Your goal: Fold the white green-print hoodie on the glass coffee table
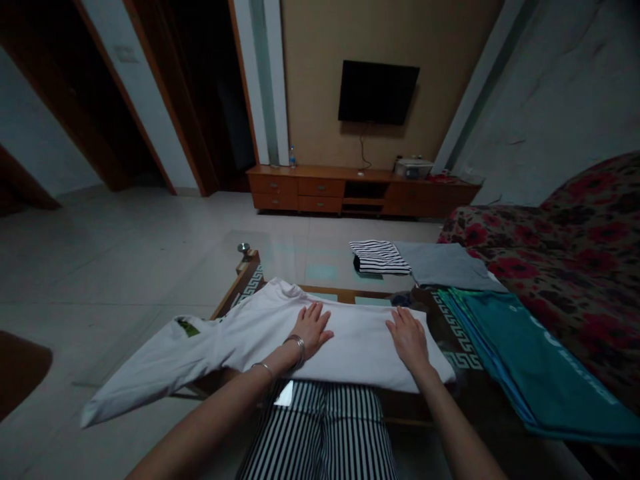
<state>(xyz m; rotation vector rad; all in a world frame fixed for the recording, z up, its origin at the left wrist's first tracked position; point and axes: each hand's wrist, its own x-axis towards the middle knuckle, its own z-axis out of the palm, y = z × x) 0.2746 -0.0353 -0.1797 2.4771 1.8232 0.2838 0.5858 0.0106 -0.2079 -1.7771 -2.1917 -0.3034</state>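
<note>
White garment (363,343) lay lengthwise across the counter (449,328), its sleeve (150,379) stretched out leftward. Left hand (311,328) and right hand (409,337) rested on it, well apart, palms down, fingers loosely spread, clamped on nothing; presumably this kept the cloth smooth. Teal garment (540,363) lay rightward, probably set aside for room.

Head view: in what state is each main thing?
White cloth garment: laid out, one sleeve extended.
Left hand: open, atop it.
Right hand: open, atop it.
Teal lettered cloth: laid flat.
Striped black-and-white cloth: folded.
Grey cloth: laid flat.
Black flat television: screen dark.
Brown wooden drawers: closed.
</note>
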